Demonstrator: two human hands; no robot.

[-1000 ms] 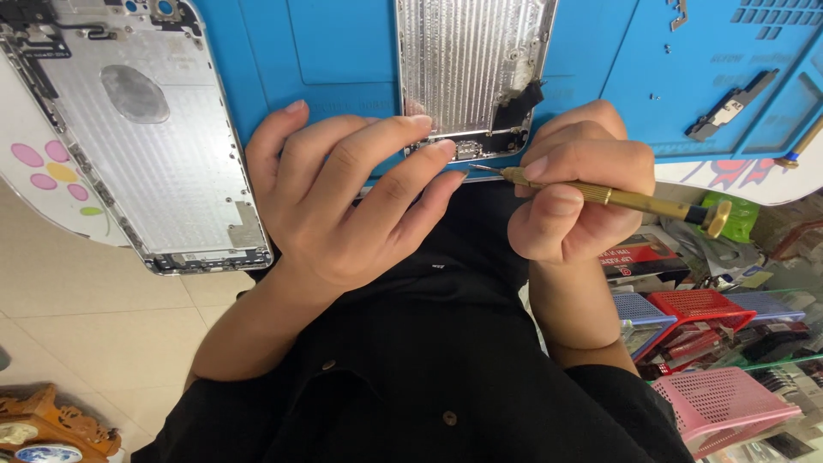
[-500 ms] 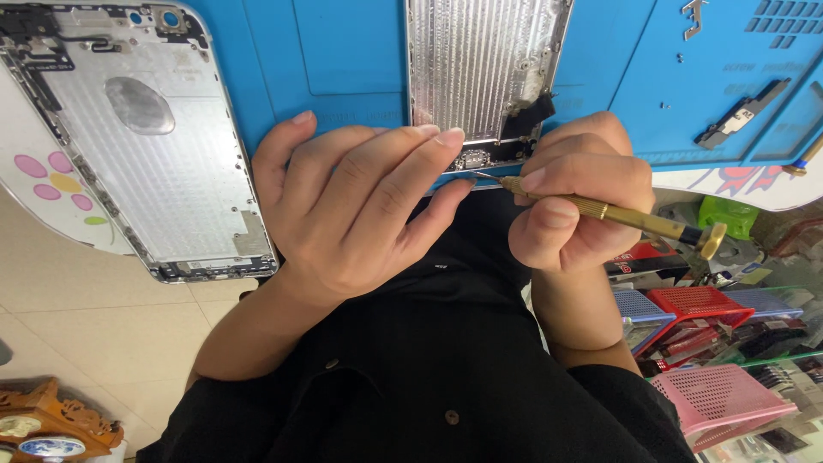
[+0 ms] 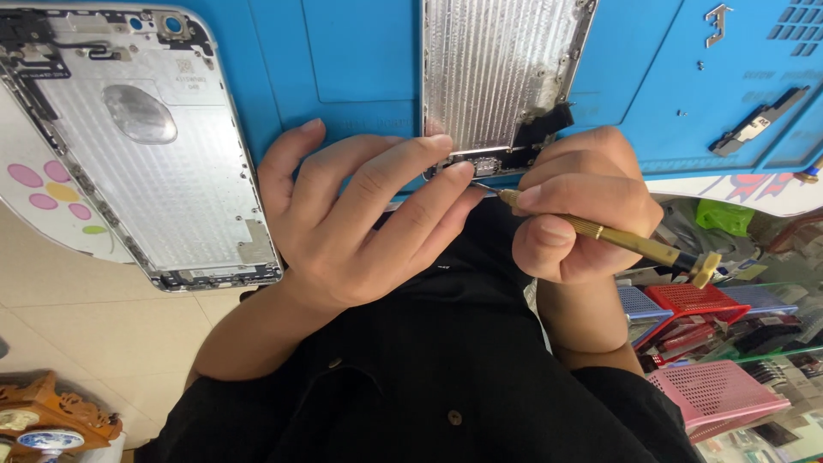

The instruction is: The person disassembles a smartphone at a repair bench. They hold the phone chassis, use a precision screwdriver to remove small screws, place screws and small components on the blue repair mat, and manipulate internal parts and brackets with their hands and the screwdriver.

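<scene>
At the bottom of the frame, a person in a black shirt [image 3: 411,377] leans over a blue work mat [image 3: 343,60]; coloured plastic baskets [image 3: 711,343] sit at lower right. At centre, the right hand [image 3: 583,206] is closed around a brass precision screwdriver [image 3: 617,238], its tip at the lower edge of a phone display assembly [image 3: 497,77], which lies metal shield up at top centre. The left hand [image 3: 360,223] lies with fingers extended, fingertips [image 3: 459,170] pressing that edge. At upper left lies the emptied silver rear housing [image 3: 146,154]; a small bracket [image 3: 759,124] rests at upper right. The phone appears already separated, with work on the display's bottom components unfinished.
</scene>
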